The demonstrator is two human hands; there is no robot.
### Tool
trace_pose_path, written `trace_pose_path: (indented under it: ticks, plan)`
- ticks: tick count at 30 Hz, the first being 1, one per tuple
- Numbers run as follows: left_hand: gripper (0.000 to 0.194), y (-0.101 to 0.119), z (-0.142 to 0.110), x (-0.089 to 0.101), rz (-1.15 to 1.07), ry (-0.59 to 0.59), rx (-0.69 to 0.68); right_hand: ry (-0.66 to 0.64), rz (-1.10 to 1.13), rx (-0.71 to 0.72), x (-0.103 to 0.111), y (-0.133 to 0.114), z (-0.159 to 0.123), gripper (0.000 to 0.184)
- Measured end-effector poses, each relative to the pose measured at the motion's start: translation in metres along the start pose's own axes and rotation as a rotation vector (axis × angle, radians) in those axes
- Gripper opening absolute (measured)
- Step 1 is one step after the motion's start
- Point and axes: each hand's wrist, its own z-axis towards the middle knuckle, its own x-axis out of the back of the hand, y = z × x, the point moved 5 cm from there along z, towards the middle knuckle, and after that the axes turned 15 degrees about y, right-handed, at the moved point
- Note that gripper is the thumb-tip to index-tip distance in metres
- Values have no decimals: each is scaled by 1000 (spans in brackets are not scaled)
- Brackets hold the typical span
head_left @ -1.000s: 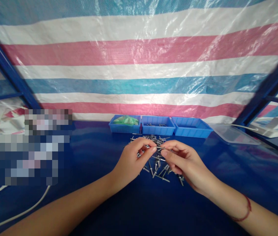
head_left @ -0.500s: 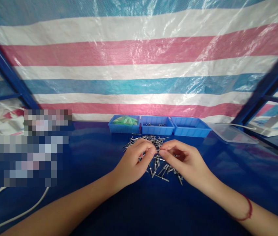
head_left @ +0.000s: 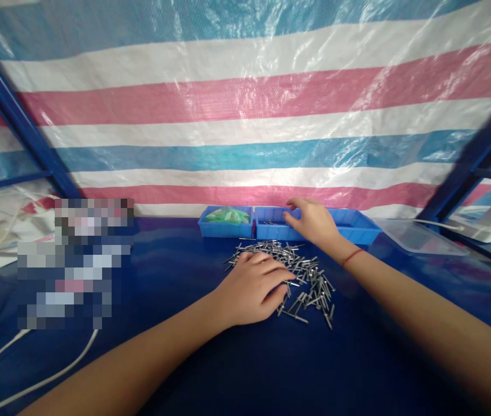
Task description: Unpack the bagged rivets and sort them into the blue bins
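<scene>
A loose heap of silvery pop rivets (head_left: 314, 283) lies on the dark blue table. My left hand (head_left: 254, 287) rests palm down over the heap's near left side, its fingers spread and touching rivets. Over the middle blue bin (head_left: 275, 232) hovers my right hand (head_left: 312, 219), thumb and fingers apart, with nothing visible in it. A few rivets (head_left: 270, 223) lie inside that bin. The right blue bin (head_left: 360, 234) is partly hidden behind my right hand and wrist.
The left blue bin (head_left: 226, 230) holds a green plastic packet (head_left: 228, 215). A clear plastic lid (head_left: 423, 238) lies to the right of the bins. White cables (head_left: 61, 367) run along the left. Behind stands a striped plastic sheet (head_left: 245, 98) between blue frame posts.
My hands were pinched together above the rivets and have parted. The right moved forward to the middle bin and opened; the left came down onto the heap with fingers spread.
</scene>
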Motion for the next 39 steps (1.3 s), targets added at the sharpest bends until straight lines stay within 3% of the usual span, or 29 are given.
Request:
trace_pose_path:
  ticks: [3, 11, 16, 20, 25, 30, 35, 39]
  plan:
    - [24, 2, -2, -2, 25, -41, -49, -1, 19, -4, 4, -8, -7, 22]
    - [22, -7, -2, -5, 61, -54, 23, -89, 198, -5, 46, -44, -53, 17]
    - [18, -13, 3, -6, 119, -126, 51, -120, 280, -60, 51, -50, -74, 14]
    - [18, -10, 9, -11, 209, -179, -48, -154, 337, -92, 44, -53, -81, 13]
    - [15, 3, 15, -7, 392, -155, -269, -173, 395, -107, 45, -57, -84, 12]
    - [17, 3, 13, -6, 431, -161, -322, -145, 397, -145, 46, -55, -84, 13]
    - [13, -9, 11, -6, 343, -101, -231, -139, 383, -224, 49, -49, -84, 14]
    - [15, -18, 12, 3, 91, 24, 38, -162, 393, -278, 53, -48, -84, 17]
